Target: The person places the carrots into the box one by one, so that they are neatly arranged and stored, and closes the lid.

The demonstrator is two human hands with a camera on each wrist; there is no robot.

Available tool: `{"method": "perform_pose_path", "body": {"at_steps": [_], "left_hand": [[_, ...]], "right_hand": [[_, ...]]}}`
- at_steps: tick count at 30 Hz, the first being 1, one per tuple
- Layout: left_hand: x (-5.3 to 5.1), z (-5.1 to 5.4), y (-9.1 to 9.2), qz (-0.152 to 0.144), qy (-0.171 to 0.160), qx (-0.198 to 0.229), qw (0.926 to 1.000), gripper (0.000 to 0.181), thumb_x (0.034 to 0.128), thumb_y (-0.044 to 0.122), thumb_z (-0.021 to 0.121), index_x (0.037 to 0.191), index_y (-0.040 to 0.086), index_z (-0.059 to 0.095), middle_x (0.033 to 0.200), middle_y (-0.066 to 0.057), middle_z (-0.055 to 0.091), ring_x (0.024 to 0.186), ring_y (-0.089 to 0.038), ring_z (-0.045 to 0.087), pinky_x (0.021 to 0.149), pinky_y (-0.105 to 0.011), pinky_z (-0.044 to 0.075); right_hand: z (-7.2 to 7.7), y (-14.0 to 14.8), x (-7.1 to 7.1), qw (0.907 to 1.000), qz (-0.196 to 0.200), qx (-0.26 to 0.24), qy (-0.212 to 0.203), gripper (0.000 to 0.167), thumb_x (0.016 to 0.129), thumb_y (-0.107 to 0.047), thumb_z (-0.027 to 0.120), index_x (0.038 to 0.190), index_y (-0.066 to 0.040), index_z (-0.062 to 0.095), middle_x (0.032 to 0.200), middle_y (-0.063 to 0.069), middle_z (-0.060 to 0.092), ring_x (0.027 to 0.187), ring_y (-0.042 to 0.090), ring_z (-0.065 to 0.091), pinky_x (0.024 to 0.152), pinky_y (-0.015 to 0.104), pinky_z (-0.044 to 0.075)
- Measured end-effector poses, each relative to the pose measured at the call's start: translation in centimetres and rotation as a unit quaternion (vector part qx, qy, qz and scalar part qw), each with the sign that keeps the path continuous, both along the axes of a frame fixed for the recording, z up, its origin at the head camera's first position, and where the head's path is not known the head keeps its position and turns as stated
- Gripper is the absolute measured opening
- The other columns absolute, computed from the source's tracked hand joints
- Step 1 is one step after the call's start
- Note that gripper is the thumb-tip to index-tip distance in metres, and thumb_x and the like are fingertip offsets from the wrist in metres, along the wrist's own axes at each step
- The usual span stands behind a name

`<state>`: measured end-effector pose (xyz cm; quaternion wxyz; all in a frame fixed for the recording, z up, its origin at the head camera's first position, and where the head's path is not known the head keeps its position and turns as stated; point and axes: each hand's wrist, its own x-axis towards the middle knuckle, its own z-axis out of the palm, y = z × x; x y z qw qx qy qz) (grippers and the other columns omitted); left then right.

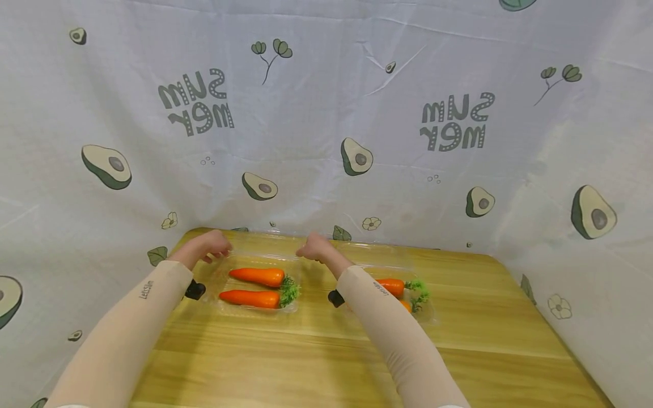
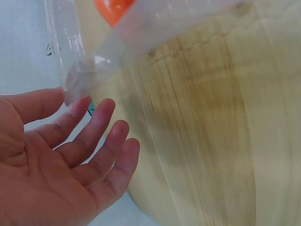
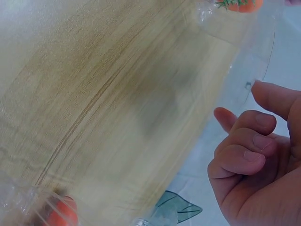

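A clear plastic box [image 1: 255, 314] lies unlidded on the wooden table, holding two orange carrots [image 1: 260, 276] with frilly green tops. Its clear lid [image 1: 265, 245] leans back behind it, towards the curtain. At the left side, my left hand [image 1: 216, 243] pinches a corner of the clear plastic between thumb and forefinger [image 2: 77, 109], the other fingers loosely bent. My right hand [image 1: 316, 248] is by the opposite corner. In the right wrist view its thumb [image 3: 268, 96] touches the clear edge, with the forefinger slightly apart and the other fingers bent.
A second clear box [image 1: 428, 317] with carrots [image 1: 391, 286] stands to the right, partly hidden by my right sleeve [image 1: 388, 328]. Behind the table [image 1: 255, 362] hangs a white curtain [image 1: 316, 102] printed with avocados. Dark mounts [image 1: 195, 290] are strapped at both wrists.
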<state>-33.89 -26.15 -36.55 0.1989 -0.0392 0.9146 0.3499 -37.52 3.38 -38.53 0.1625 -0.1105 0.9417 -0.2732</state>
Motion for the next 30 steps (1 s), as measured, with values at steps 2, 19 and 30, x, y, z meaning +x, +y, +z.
{"method": "perform_pose_path", "body": {"at_steps": [2,19,30], "left_hand": [[0.0,0.0,-0.1,0.002,0.001,0.001,1.0000,0.026,0.0996,0.016,0.050,0.112,-0.005,0.060,0.104,-0.012,0.064,0.086,-0.023,0.053,0.071,-0.034,0.050],[0.5,0.7,-0.5,-0.015,0.003,0.012,0.9998,0.045,0.1040,0.020,0.046,0.141,-0.006,0.044,0.134,-0.028,0.053,0.104,-0.032,0.054,0.085,-0.043,0.048],[0.7,0.6,-0.5,-0.004,0.070,0.021,0.9973,0.030,0.1021,0.017,0.051,0.121,-0.006,0.055,0.107,-0.016,0.056,0.082,-0.022,0.048,0.070,-0.035,0.044]], "right_hand": [[0.0,-0.1,0.0,1.0000,-0.002,0.002,0.003,0.056,0.095,-0.024,0.068,0.052,-0.018,0.033,0.050,-0.003,0.022,0.043,0.013,0.018,0.043,0.030,0.024],[0.5,-0.2,0.6,0.9991,-0.023,0.002,0.036,0.053,0.097,-0.023,0.065,0.052,-0.013,0.037,0.051,-0.002,0.026,0.046,0.014,0.024,0.057,0.032,0.037],[1.2,0.3,1.9,0.9954,-0.024,-0.040,0.084,0.054,0.098,-0.023,0.065,0.051,-0.015,0.039,0.050,-0.005,0.031,0.045,0.011,0.026,0.049,0.027,0.032]]}}
